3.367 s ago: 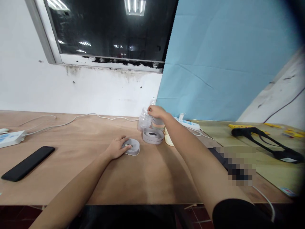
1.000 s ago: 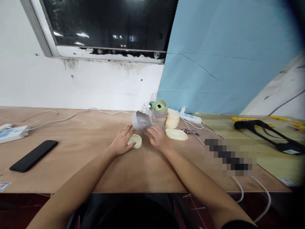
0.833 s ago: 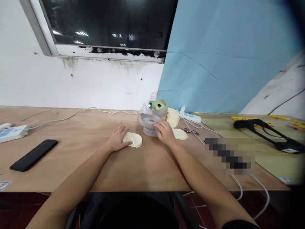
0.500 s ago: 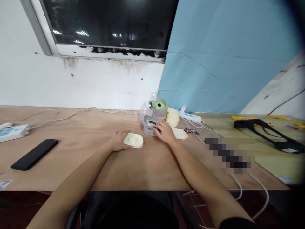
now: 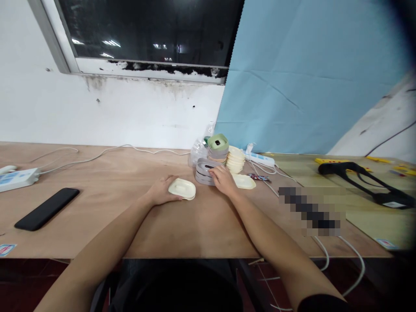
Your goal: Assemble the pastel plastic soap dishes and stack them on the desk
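Observation:
My left hand (image 5: 161, 192) rests on the wooden table (image 5: 130, 208) with its fingers curled against the left edge of a cream oval plastic shell (image 5: 182, 189). My right hand (image 5: 222, 179) lies on a short stack of grey oval shells (image 5: 204, 171), fingers bent over the top one. Behind that stack stands a taller pile of shells topped by a green one (image 5: 217, 141), and beside it a pile of cream shells (image 5: 235, 160). Another cream shell (image 5: 244, 181) lies flat just right of my right hand.
A black phone (image 5: 47, 208) and a white power strip (image 5: 17, 178) with its cable lie at the left. A second power strip (image 5: 259, 159), a black handled tool (image 5: 360, 183), white cables and a blue sheet behind are on the right. A crumpled clear bag (image 5: 197, 151) sits behind the stacks.
The grey shell that my right hand held up has been set down on the grey stack. My left hand now holds a cream shell, shifted slightly right, instead of the grey one seen earliest.

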`<state>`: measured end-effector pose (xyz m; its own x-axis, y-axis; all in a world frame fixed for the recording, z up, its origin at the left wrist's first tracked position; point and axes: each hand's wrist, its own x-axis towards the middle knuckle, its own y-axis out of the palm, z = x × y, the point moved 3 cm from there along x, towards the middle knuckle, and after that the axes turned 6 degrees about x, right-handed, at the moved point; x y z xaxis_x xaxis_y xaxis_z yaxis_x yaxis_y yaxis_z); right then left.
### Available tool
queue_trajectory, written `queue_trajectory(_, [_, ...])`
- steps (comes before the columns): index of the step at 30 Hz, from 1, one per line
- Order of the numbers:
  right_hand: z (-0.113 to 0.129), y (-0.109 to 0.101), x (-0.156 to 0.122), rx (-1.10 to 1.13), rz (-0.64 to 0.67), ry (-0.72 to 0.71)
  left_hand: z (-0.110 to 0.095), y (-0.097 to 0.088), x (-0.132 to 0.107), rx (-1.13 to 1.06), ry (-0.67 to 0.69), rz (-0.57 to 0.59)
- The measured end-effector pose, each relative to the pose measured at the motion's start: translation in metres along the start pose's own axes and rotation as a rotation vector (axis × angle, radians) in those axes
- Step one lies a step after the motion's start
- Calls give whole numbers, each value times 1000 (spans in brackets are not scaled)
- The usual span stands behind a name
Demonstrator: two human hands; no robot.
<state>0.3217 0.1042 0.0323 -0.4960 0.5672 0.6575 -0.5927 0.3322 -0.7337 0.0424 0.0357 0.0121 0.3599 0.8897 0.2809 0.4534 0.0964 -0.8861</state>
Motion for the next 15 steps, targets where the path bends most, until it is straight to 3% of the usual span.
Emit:
queue_trajectory(11, [1,-3,0,-34,-41,-40,4,3,0,-49,-16,10])
queue_trajectory(15, [17,-11,1,-16,-144,-84,2,1,-1,-68,-19,-27])
